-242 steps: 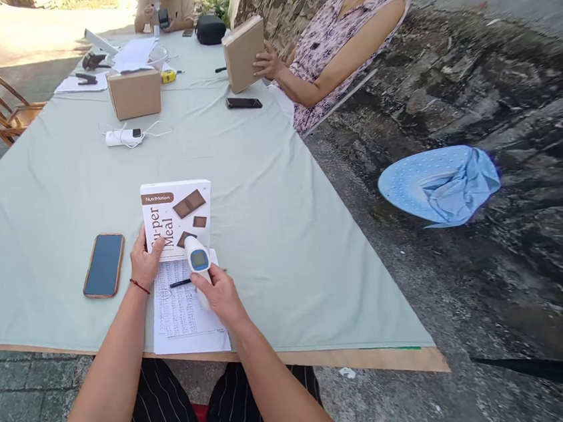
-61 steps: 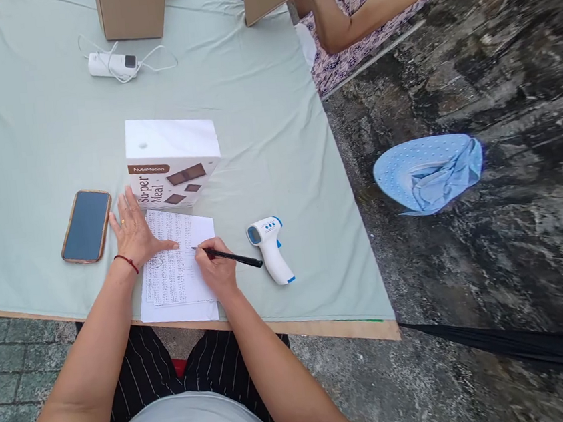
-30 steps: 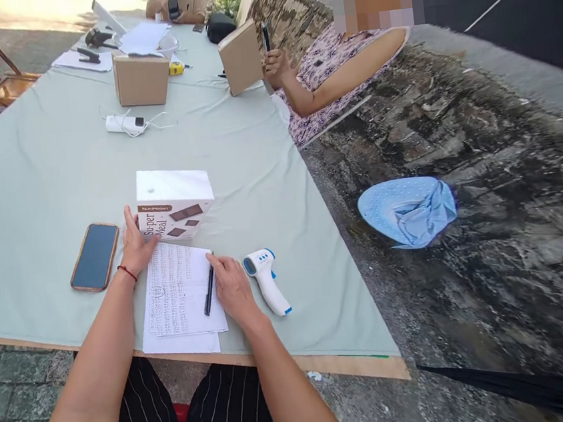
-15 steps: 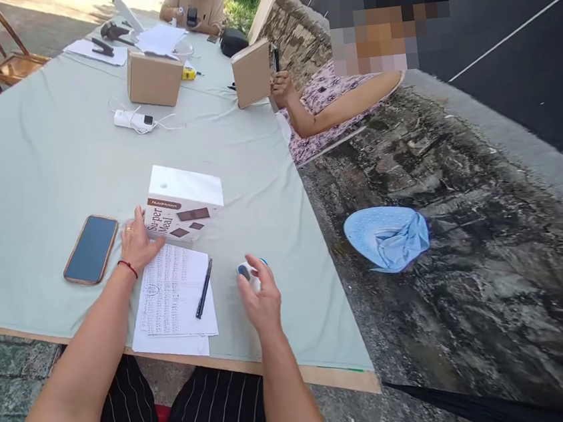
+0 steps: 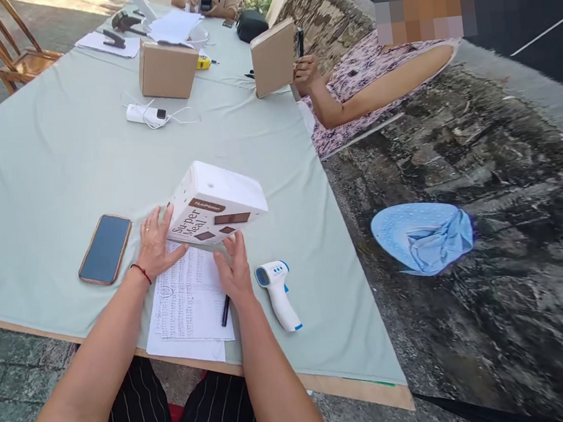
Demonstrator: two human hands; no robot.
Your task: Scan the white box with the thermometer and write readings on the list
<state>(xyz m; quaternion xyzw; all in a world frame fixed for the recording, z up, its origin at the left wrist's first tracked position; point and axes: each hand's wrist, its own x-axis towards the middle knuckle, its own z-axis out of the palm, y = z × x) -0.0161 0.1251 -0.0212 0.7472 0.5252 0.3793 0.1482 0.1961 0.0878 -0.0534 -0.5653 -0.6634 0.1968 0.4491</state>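
A white Super Meal box (image 5: 211, 208) stands slightly turned on the table, behind the printed sheets. Against its left side lies my left hand (image 5: 157, 244), fingers spread and thumb stretched toward the front lower edge. My right hand (image 5: 235, 269) is at the lower front of the box, fingertips at its edge, thumb and fingers apart. Whether the box is lifted I cannot tell. A white and blue infrared thermometer (image 5: 277, 295) lies right of my right hand. Beneath my hands are printed sheets (image 5: 186, 315) with a black pen (image 5: 226, 311), partly covered by my right wrist.
A phone (image 5: 105, 249) lies left of my left hand. Farther back are a white device with a cable (image 5: 145, 116), a cardboard box (image 5: 168, 68) and a stapler (image 5: 114, 38). A co-worker's hand (image 5: 308, 70) is beside another cardboard box (image 5: 274, 58). A blue hat (image 5: 422, 236) lies beyond the right edge.
My right hand has let go of the thermometer and moved left to the box. The box has turned and shifted a little right, with my left hand following. The view has swung slightly left.
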